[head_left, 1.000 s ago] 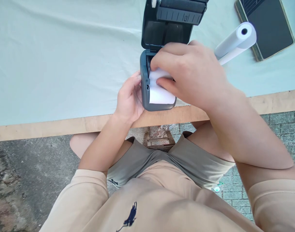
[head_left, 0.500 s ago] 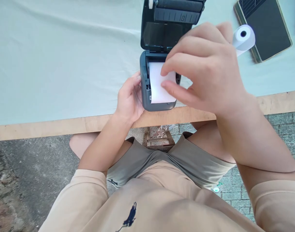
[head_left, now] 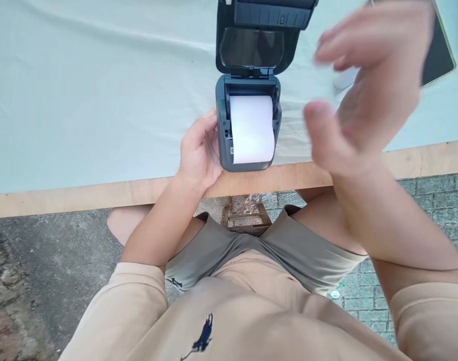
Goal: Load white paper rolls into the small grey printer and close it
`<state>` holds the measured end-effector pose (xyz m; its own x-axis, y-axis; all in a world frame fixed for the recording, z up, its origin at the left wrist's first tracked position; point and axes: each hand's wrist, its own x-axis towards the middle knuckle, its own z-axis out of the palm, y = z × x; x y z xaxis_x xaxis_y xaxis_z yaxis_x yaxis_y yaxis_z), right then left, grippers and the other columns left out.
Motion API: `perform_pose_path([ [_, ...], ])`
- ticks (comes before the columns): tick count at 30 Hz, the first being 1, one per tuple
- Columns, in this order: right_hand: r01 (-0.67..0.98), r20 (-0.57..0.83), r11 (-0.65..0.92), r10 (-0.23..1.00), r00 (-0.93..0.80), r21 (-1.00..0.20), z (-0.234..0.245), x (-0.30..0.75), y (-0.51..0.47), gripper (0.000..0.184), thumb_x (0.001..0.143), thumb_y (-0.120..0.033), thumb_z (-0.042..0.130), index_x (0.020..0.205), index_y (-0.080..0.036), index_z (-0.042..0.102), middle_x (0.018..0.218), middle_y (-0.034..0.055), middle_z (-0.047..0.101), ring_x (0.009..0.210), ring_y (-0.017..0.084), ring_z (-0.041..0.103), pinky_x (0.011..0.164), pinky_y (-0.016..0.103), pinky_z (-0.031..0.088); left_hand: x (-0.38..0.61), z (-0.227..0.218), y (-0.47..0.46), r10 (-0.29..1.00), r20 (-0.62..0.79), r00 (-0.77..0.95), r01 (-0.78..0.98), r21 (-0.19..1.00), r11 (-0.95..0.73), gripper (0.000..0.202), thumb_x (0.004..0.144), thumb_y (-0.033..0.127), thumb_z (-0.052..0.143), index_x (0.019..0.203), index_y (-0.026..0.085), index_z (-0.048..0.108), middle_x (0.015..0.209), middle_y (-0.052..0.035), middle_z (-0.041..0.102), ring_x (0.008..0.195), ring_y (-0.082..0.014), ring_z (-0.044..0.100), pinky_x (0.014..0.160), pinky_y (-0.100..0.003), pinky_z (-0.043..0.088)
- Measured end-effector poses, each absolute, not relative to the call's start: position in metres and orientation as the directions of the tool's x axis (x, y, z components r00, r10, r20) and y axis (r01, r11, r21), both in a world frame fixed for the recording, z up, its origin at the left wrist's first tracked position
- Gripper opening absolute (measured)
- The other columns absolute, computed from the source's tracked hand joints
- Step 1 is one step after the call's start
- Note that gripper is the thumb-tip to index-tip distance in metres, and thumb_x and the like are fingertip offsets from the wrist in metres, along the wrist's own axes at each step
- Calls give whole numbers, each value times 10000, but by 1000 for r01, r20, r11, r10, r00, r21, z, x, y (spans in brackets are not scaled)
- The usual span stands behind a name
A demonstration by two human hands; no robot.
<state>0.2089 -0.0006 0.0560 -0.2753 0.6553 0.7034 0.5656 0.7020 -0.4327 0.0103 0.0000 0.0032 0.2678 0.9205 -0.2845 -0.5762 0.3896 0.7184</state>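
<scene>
A dark portable label printer (head_left: pixel 223 150) stands near the table's front edge with its lid (head_left: pixel 251 47) swung up and back. Inside its bay lies a white paper roll (head_left: pixel 252 128), whose loose end reaches over the front lip. My left hand (head_left: pixel 201 153) grips the printer's left side, the fingers partly hidden beneath it. To the right, my right hand (head_left: pixel 372 85) is in the air, smeared by motion, thumb and fingers spread with nothing between them. Partly behind that hand is another white paper roll (head_left: pixel 345 79).
A pale cloth (head_left: pixel 101 100) covers the table, with a bare wooden edge (head_left: pixel 82 199) along the front. A dark flat device (head_left: pixel 439 55) lies at the back right, partly covered by my right hand. Below the table, a wooden stool (head_left: pixel 247 228) shows between the knees.
My right hand has moved away from the paper in the printer, up and to the right, and its fingers have spread. My left hand stays on the printer, which has barely shifted.
</scene>
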Motion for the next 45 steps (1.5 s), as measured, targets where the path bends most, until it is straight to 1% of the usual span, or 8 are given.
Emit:
perform_pose_path([
  [3,442,531,467,847,24,-766,62,206,12,246,969,-308,447,1157,-339,603,1102,-57,589,1154,159,580,927,301,489,10,2,0,922,-267,281,-577,720,384,328,914,249,392,761,163,670,731,-5,629,694,-108,652,753,-245,562],
  [6,248,364,346,931,27,-905,59,196,20,293,992,-376,357,1057,-252,614,1006,-15,577,1061,161,597,960,316,518,9,1,0,917,-250,310,-571,722,390,320,907,230,395,760,160,671,725,-2,633,704,-109,660,771,-252,565],
  [11,213,362,391,918,-162,-895,52,187,16,186,924,-432,466,914,-247,476,1029,28,520,1120,175,553,1008,357,519,9,2,0,918,-279,282,-557,731,394,275,896,265,421,789,175,657,717,-14,643,880,-173,703,858,-296,566],
  [19,365,397,541,826,-401,-758,35,198,4,205,805,-329,682,901,-239,524,1294,96,538,1260,265,496,1095,471,448,9,4,0,909,-306,282,-521,747,413,273,907,290,412,811,187,646,782,-35,683,1109,-226,669,950,-332,556],
  [25,207,194,253,943,-269,-945,28,199,4,408,846,-481,663,1158,-273,503,1337,56,506,1257,239,509,921,355,559,8,3,0,909,-287,302,-518,751,409,261,906,288,434,812,184,655,764,-29,671,1055,-212,686,953,-325,561],
  [30,136,11,63,934,-356,-989,22,199,7,595,832,-580,663,1295,-289,428,1087,13,597,1104,199,604,805,310,585,7,3,-1,914,-256,315,-541,743,395,292,921,340,425,809,186,646,825,-41,702,1143,-235,663,975,-355,564],
  [37,80,-3,28,931,-365,-996,22,199,7,643,811,-575,700,1303,-270,421,1101,18,611,1100,188,618,786,286,593,9,3,-7,926,-165,340,-497,804,326,385,768,458,745,1036,195,662,977,-26,732,1282,-266,600,1027,-358,550],
  [45,97,37,75,936,-349,-992,18,199,8,646,793,-579,712,1291,-276,433,1149,22,606,1079,181,622,747,276,589,8,5,-8,917,-152,368,-459,828,321,327,841,450,671,1070,217,675,1014,-19,733,1306,-260,572,1031,-363,546],
])
